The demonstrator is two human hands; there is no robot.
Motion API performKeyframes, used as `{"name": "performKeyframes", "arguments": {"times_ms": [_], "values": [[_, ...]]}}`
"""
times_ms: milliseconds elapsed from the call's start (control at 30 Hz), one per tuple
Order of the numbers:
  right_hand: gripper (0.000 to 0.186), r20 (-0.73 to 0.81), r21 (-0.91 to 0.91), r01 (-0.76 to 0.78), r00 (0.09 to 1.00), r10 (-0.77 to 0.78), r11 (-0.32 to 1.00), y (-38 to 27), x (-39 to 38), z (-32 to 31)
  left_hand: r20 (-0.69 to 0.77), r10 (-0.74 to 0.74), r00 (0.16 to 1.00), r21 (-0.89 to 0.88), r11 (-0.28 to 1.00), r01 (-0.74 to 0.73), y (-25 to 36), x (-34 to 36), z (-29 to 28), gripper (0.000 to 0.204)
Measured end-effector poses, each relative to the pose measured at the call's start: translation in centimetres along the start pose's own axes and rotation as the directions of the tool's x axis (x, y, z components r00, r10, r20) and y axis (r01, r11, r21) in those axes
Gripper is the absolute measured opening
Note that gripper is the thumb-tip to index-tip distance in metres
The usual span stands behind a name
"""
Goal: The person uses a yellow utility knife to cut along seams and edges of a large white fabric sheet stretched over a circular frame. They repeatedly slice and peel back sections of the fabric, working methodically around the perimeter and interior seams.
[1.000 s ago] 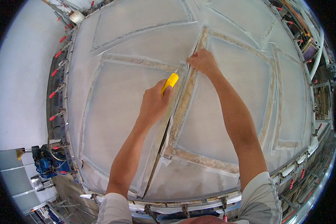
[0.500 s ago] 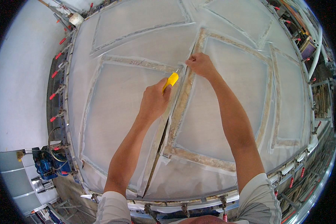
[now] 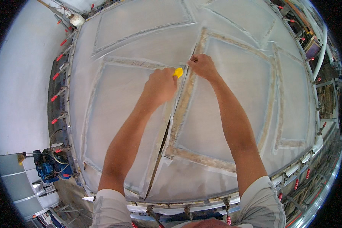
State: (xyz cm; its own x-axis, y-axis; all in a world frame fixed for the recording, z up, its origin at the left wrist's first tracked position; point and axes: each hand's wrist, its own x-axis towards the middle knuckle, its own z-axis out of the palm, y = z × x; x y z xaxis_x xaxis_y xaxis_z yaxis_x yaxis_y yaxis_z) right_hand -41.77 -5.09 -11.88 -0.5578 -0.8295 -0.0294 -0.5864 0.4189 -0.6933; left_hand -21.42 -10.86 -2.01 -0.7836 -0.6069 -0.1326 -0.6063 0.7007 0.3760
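Note:
A yellow-handled utility knife (image 3: 178,73) is gripped in my left hand (image 3: 161,86), just left of the long slit. The blade does not show now. My right hand (image 3: 203,66) is closed in a pinch at the slit's upper part, on the cut edge of the whitish film (image 3: 140,114). The slit (image 3: 164,140) runs from near the front edge up between my hands and shows dark along its lower half. Brownish framed strips (image 3: 184,100) lie under the film on both sides of it.
Red-handled clamps (image 3: 54,98) line the rim of the big film-covered panel. A blue machine (image 3: 45,167) stands off its left side. White pipes (image 3: 320,62) and wood pieces (image 3: 326,100) are along the right. A white wall (image 3: 26,87) rises at the left.
My left hand has turned and moved slightly up, and the knife's handle now shows shorter with its blade out of sight. My right hand has shifted slightly left, still pinching.

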Motion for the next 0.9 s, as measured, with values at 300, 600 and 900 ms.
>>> {"name": "performKeyframes", "arguments": {"times_ms": [300,600,900], "values": [[0.031,0.059,0.058,-0.085,0.995,0.082,0.995,-0.1,0.8,-0.3,0.444,-0.041,0.895,0.176,0.983,-0.043,0.8,4.5,-4.4,0.026],[0.038,0.178,0.067,-0.131,0.977,0.117,0.989,-0.7,1.4,-0.7,0.201,0.314,0.928,0.207,0.912,-0.354,-3.0,0.2,-3.2,0.026],[0.041,0.228,-0.177,-0.070,0.968,0.110,0.982,-3.9,-2.6,-1.2,0.313,-0.093,0.945,-0.130,0.982,0.139,-2.3,-5.1,-7.1,0.030]]}}
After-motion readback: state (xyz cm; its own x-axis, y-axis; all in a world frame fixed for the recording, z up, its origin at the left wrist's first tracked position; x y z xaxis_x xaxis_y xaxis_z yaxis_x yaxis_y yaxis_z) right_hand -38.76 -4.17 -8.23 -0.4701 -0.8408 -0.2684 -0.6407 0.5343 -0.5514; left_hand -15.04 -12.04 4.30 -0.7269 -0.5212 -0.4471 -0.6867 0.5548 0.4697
